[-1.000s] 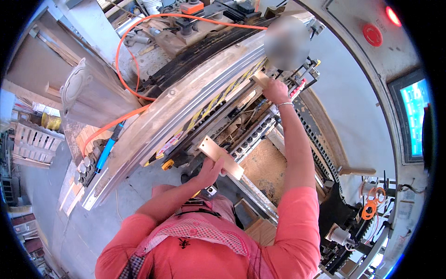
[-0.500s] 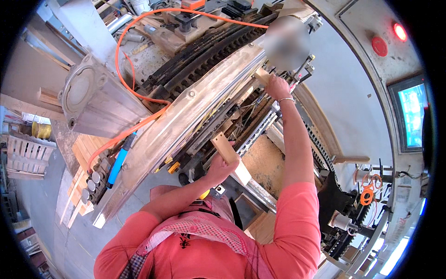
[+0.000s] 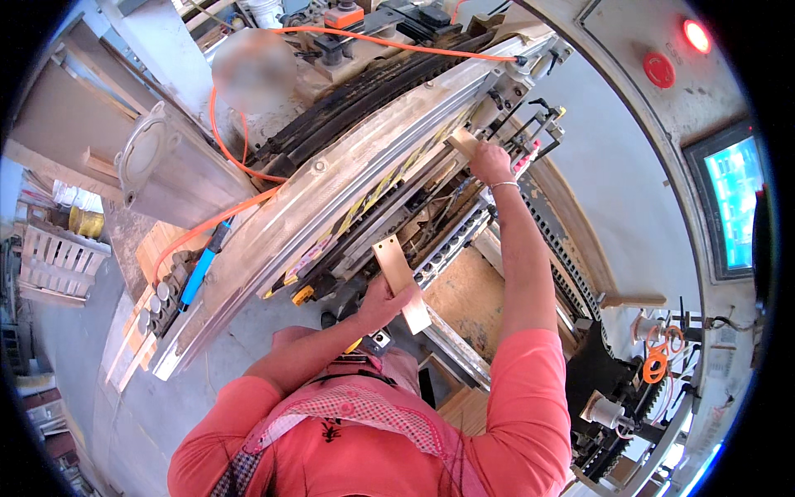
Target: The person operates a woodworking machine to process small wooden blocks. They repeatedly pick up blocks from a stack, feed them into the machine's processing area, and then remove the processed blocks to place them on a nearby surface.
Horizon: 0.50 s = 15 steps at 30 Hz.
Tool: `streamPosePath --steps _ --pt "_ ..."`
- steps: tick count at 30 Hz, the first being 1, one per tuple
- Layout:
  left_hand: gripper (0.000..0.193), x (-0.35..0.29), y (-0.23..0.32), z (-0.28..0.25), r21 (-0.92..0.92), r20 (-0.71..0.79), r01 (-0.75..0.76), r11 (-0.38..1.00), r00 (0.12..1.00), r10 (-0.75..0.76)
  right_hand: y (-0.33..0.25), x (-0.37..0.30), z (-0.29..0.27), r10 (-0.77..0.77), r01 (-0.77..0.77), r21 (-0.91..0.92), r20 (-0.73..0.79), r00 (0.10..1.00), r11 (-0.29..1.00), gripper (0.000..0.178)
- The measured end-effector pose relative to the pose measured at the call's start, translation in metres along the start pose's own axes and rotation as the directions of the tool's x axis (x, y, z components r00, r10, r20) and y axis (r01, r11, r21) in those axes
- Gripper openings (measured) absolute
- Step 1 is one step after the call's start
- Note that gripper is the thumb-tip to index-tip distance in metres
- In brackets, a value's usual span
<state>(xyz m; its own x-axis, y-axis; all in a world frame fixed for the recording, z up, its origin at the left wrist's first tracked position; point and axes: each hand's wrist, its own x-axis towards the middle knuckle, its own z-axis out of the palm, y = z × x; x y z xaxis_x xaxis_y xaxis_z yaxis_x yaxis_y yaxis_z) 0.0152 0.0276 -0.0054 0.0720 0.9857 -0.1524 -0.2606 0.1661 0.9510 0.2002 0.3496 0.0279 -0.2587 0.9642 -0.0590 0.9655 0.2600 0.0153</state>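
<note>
My left hand (image 3: 383,305) is closed around a flat pale wooden board (image 3: 395,267). Small holes show at the board's far end, which points away from me over the machine's near side. Farther off and to the right, my right hand (image 3: 492,163) grips a second piece of wood (image 3: 464,142) at the far part of the machine bed (image 3: 414,203). Only this piece's outer end shows; the hand covers the rest. Whether it rests on the bed or is held above it, I cannot tell.
A long metal beam (image 3: 319,166) slants across the machine. An orange hose (image 3: 217,217) and a blue air gun (image 3: 199,277) lie left of it. A brown panel (image 3: 468,298) sits below the bed. At right stands a control panel with a lit screen (image 3: 733,203) and red button (image 3: 659,70).
The board in my left hand has turned slightly more upright and shifted a little left. My right hand still grips its wood piece. The whole view has shifted slightly.
</note>
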Motion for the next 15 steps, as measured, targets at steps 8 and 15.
streamPosePath --steps 8,15 --pt "0.029 -0.002 0.013 0.004 0.039 -0.027 0.083 0.996 0.996 -0.082 -0.002 -0.003 -0.006 -0.019 0.019 0.012 -0.003 1.0 1.0 0.032" --pt "0.033 -0.001 0.012 0.004 -0.008 0.005 0.137 0.991 0.991 -0.137 0.0 -0.005 -0.007 -0.039 0.039 0.015 -0.007 0.999 0.999 0.036"
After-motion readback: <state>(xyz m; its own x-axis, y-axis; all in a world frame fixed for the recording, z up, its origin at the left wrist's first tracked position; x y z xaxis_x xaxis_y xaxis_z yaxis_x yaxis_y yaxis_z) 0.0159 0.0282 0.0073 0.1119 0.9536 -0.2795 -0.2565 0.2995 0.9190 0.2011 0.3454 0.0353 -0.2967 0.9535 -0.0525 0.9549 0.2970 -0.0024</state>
